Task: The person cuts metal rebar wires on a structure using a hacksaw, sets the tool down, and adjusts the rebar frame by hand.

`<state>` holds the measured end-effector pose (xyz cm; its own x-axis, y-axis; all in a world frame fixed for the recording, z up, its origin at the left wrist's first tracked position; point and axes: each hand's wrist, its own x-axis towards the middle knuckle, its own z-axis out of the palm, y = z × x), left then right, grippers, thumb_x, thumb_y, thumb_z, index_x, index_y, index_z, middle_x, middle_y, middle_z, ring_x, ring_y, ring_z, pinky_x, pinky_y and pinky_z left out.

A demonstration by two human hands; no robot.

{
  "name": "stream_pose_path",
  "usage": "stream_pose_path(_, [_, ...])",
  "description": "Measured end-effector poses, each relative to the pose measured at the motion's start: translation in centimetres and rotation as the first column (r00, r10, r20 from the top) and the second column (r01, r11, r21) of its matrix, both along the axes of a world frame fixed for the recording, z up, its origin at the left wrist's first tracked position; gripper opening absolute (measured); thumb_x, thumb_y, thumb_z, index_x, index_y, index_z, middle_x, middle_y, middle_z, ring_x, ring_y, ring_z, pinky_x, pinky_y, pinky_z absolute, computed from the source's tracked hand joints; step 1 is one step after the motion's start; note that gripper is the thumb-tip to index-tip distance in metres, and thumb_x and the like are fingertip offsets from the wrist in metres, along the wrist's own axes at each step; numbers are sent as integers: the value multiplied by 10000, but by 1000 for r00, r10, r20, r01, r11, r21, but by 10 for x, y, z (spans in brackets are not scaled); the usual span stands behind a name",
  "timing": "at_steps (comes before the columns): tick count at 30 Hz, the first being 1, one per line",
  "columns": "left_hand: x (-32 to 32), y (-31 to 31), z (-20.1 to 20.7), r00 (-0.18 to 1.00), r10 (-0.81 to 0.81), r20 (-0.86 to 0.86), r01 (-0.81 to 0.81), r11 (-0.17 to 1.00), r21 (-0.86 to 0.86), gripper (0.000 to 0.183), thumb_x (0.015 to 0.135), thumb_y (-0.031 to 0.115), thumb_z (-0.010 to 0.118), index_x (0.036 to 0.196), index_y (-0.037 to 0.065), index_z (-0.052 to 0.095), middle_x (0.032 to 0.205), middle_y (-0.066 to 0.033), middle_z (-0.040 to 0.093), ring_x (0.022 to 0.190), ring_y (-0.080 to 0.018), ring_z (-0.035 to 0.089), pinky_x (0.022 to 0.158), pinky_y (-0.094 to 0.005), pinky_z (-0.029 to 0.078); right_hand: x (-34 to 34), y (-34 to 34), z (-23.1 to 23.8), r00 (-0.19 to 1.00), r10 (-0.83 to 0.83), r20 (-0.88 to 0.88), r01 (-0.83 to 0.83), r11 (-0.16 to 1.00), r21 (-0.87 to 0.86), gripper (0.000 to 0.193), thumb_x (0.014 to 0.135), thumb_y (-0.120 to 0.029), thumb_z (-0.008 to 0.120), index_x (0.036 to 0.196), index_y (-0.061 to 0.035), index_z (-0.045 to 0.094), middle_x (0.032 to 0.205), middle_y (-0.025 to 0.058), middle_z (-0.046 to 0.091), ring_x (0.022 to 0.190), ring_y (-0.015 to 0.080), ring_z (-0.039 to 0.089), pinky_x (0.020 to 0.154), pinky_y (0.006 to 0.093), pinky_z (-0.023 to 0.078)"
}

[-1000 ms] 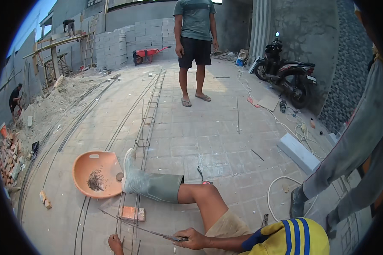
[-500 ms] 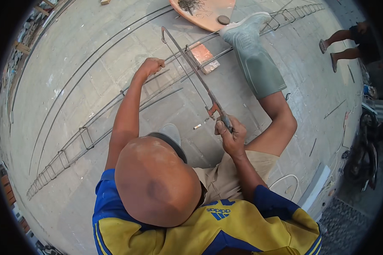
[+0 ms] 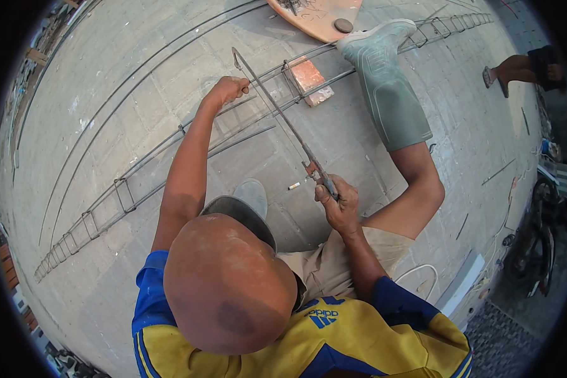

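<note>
My left hand (image 3: 229,92) is closed around a rod of a long steel rebar cage (image 3: 324,85), which lies slantwise across the paved floor. My right hand (image 3: 341,206) grips the handle of a hacksaw (image 3: 315,162). The saw's long frame slants up and left across the cage, its far end just past my left fingers. Its thin blade shows faintly, and I cannot tell whether it touches the rod. An orange-red brick (image 3: 310,80) lies under the cage, right of the saw. My grey-green rubber boot (image 3: 390,94) rests over the cage beyond the brick.
An orange basin (image 3: 309,17) with a dark round piece on it stands at the far edge. Long loose rods (image 3: 126,79) curve along the left. Another person's legs (image 3: 516,69) show at far right, above a parked motorcycle (image 3: 538,233). A cigarette (image 3: 293,186) lies near the saw handle.
The hacksaw has shifted slightly left and toward me with my right hand. My left hand keeps its grip on the rod. The other person's legs have come closer together.
</note>
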<state>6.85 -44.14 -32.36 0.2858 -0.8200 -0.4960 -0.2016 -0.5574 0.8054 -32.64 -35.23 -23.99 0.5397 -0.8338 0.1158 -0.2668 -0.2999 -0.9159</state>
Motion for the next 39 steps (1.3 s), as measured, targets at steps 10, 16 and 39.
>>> stream_pose_path(10, [-6, 2, -6, 994, -3, 105, 3, 1000, 1, 342, 836, 356, 587, 741, 40, 678, 612, -19, 530, 587, -139, 439, 584, -302, 380, 4, 3, 3, 999, -21, -24, 25, 987, 158, 172, 964, -183, 647, 996, -15, 628, 635, 72, 532, 556, 148, 476, 541, 315, 415])
stream_pose_path(16, [-8, 3, 0, 994, 33, 107, -31, 999, -25, 357, 830, 379, 593, 735, 46, 681, 613, -21, 525, 607, -156, 459, 612, -311, 397, 2, 3, -5, 991, -8, -137, 18, 997, 72, 184, 939, -164, 674, 874, -20, 580, 612, 93, 494, 537, 171, 454, 529, 326, 412])
stream_pose_path(39, [-9, 1, -1, 988, 59, 140, -61, 998, 10, 394, 813, 410, 602, 721, 36, 686, 640, -49, 560, 623, -185, 491, 626, -328, 410, -2, 1, -9, 996, -49, -72, 53, 997, 56, 138, 919, -142, 691, 911, -17, 633, 600, 68, 575, 524, 156, 557, 527, 308, 448])
